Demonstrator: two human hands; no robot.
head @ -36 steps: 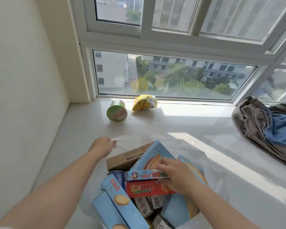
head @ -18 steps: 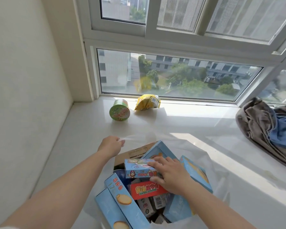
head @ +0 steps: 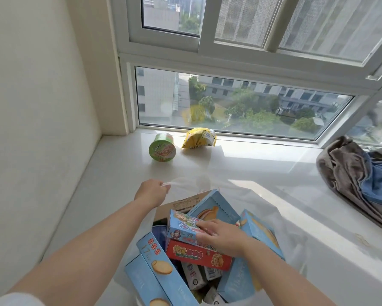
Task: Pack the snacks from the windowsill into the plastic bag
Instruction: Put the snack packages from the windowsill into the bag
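A clear plastic bag (head: 280,219) stands open on the white windowsill (head: 240,164), filled with several snack boxes. My left hand (head: 151,192) pinches the bag's far rim and holds it up. My right hand (head: 221,236) lies on a small light-blue cartoon box (head: 181,226), fingers curled over its right end, above a red cookie box (head: 196,253). Long blue biscuit boxes (head: 154,268) lean at the bag's left. Near the window glass a green cup snack (head: 162,149) lies on its side beside a yellow snack packet (head: 198,138).
A heap of brown and blue clothing (head: 360,180) lies at the right end of the sill. A cream wall (head: 31,107) closes the left side. The window frame (head: 229,60) runs along the back.
My right hand has tipped the small light-blue box up on top of the red box and shifted it slightly left. My left hand has lifted the bag's rim a little higher.
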